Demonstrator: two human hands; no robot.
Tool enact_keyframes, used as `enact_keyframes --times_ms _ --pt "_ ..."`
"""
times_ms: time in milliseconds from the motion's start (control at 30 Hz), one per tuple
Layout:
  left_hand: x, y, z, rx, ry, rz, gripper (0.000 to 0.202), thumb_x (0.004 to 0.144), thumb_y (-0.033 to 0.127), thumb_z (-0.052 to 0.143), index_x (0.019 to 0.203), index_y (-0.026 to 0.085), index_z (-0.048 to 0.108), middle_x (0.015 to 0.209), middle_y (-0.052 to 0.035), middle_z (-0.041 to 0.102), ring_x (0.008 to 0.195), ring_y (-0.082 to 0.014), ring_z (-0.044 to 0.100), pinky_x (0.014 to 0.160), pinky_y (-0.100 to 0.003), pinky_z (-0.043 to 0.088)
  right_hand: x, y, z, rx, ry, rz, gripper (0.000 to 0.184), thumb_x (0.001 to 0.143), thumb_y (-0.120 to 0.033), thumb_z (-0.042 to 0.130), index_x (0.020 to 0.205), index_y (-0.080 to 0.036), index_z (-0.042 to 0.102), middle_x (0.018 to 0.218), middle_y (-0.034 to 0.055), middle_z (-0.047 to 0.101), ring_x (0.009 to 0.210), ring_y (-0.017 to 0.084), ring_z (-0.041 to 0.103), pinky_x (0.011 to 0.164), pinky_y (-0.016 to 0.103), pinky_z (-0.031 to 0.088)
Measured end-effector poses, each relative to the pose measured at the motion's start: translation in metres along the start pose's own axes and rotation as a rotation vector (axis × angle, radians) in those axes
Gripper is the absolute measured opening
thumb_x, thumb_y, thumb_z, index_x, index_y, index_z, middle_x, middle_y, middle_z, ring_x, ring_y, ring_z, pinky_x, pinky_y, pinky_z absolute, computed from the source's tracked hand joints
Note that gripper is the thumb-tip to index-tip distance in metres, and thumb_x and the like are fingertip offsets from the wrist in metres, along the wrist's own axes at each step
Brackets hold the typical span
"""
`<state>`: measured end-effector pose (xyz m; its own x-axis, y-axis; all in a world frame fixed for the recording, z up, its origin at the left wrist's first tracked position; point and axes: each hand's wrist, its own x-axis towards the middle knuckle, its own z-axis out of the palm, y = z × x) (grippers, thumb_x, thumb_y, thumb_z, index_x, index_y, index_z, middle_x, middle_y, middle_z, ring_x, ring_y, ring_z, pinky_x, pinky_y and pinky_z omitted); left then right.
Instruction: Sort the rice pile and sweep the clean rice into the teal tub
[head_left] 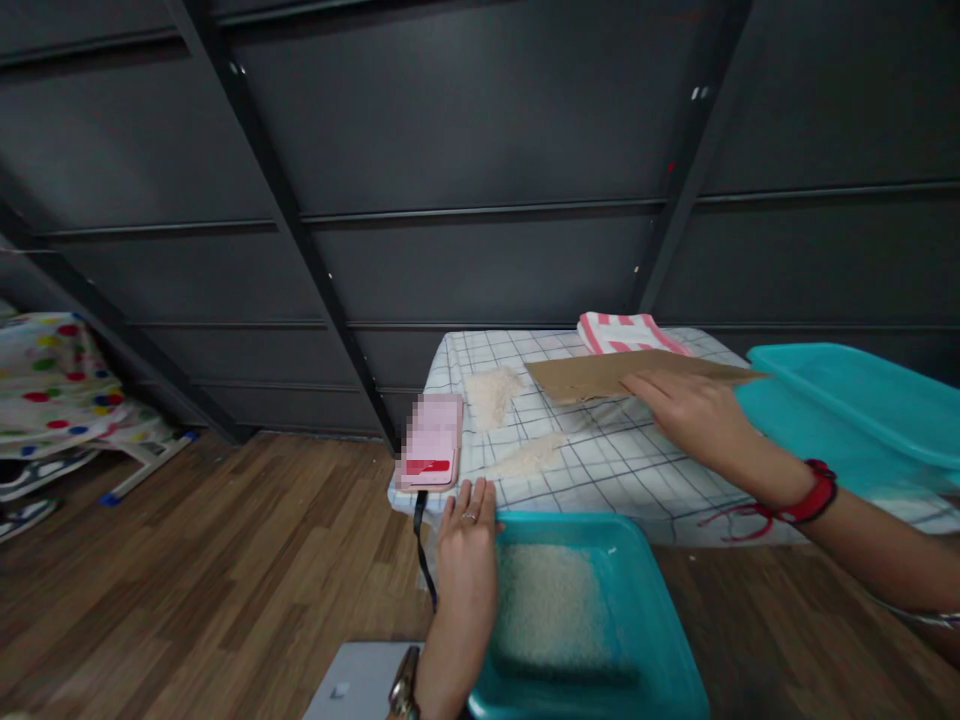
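My right hand (686,405) is closed on the near edge of a flat piece of brown cardboard (585,378), held low over the table. Left of the cardboard, a pile of white rice grains (491,395) lies on the checked cloth, with a thinner strip of rice (529,457) nearer the front edge. My left hand (466,540) has its fingers stretched out against the table's front edge, beside the far left corner of a teal tub (656,600). Its thumb is not clearly visible. Inside that tub, rice (553,605) covers part of the bottom.
A pink phone (433,440) with a black cable lies on the cloth's left side. A folded pink-striped towel (622,332) is at the back. Another teal tub (862,400) stands on the right. A grey laptop-like panel (360,680) sits below left. Dark metal panels (480,130) rise behind.
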<state>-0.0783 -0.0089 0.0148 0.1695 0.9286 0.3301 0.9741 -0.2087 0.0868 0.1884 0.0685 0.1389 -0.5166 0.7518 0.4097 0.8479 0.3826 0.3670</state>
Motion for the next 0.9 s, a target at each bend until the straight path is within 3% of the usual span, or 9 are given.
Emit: enact_keyframes --times_ms 133,300,367,467,567,633,733,900 --pt "0.001 0.002 -0.001 0.010 -0.008 0.002 0.041 0.084 0.004 0.048 0.124 0.013 0.053 0.127 -0.0122 0.058 0.122 -0.0227 0.050 0.101 -0.040 0.042 -0.011 0.000 0.025 -0.146 -0.132 0.195 0.034 0.085 -0.004 0.034 0.103 -0.008 0.063 0.091 0.0175 0.069 0.076 0.027 0.066 0.063 0.035 0.048" --pt "0.001 0.003 -0.001 0.030 -0.001 0.003 0.041 0.084 0.003 0.049 0.124 0.012 0.053 0.126 -0.0126 0.059 0.121 -0.0232 0.051 0.099 -0.040 0.044 -0.015 -0.010 0.047 -0.064 -0.315 0.264 0.033 0.086 -0.006 0.037 0.107 -0.007 0.062 0.095 0.0185 0.068 0.075 0.029 0.067 0.059 0.037 0.050" --pt "0.000 0.003 -0.002 0.037 0.006 0.004 0.041 0.084 0.004 0.049 0.124 0.013 0.053 0.126 -0.0114 0.059 0.121 -0.0227 0.051 0.099 -0.040 0.045 -0.017 -0.016 0.051 0.065 -0.256 0.206 0.030 0.088 -0.012 0.041 0.111 -0.006 0.060 0.105 0.0200 0.066 0.090 0.030 0.065 0.073 0.040 0.052" --pt "0.000 0.004 -0.002 0.046 0.013 0.009 0.041 0.084 0.004 0.049 0.124 0.013 0.053 0.127 -0.0099 0.059 0.121 -0.0222 0.051 0.099 -0.038 0.045 -0.023 -0.030 0.052 0.312 -0.072 -0.022 0.039 0.091 -0.027 0.045 0.123 -0.006 0.053 0.123 0.0186 0.058 0.116 0.027 0.052 0.096 0.041 0.043" --pt "0.000 0.004 -0.002 0.059 0.024 0.007 0.041 0.084 0.004 0.050 0.123 0.013 0.053 0.127 -0.0096 0.059 0.121 -0.0229 0.051 0.099 -0.039 0.045 -0.032 -0.052 0.053 0.417 0.013 -0.284 0.055 0.092 -0.043 0.044 0.136 -0.011 0.040 0.136 0.0150 0.048 0.129 0.027 0.038 0.103 0.049 0.034" --pt "-0.001 0.004 -0.002 0.064 0.034 0.008 0.041 0.083 0.004 0.050 0.123 0.013 0.054 0.126 -0.0092 0.060 0.120 -0.0233 0.052 0.098 -0.039 0.046 -0.039 -0.067 0.058 0.383 0.012 -0.385 0.058 0.091 -0.047 0.043 0.138 -0.012 0.038 0.138 0.0149 0.046 0.132 0.030 0.033 0.103 0.056 0.031" --pt "-0.002 0.004 -0.001 0.051 0.048 0.020 0.041 0.083 0.004 0.051 0.123 0.013 0.054 0.125 -0.0093 0.060 0.119 -0.0236 0.053 0.098 -0.039 0.046 -0.048 -0.081 0.068 0.301 0.009 -0.391 0.054 0.093 -0.043 0.042 0.136 -0.013 0.040 0.139 0.0159 0.045 0.131 0.032 0.034 0.100 0.060 0.030" --pt "-0.006 0.002 0.003 0.021 0.069 0.022 0.046 0.082 0.002 0.048 0.126 0.015 0.051 0.128 -0.0096 0.058 0.122 -0.0234 0.050 0.099 -0.043 0.045 -0.052 -0.085 0.071 0.240 0.047 -0.394 0.053 0.092 -0.042 0.043 0.137 -0.013 0.040 0.138 0.0165 0.045 0.130 0.033 0.034 0.100 0.061 0.029"
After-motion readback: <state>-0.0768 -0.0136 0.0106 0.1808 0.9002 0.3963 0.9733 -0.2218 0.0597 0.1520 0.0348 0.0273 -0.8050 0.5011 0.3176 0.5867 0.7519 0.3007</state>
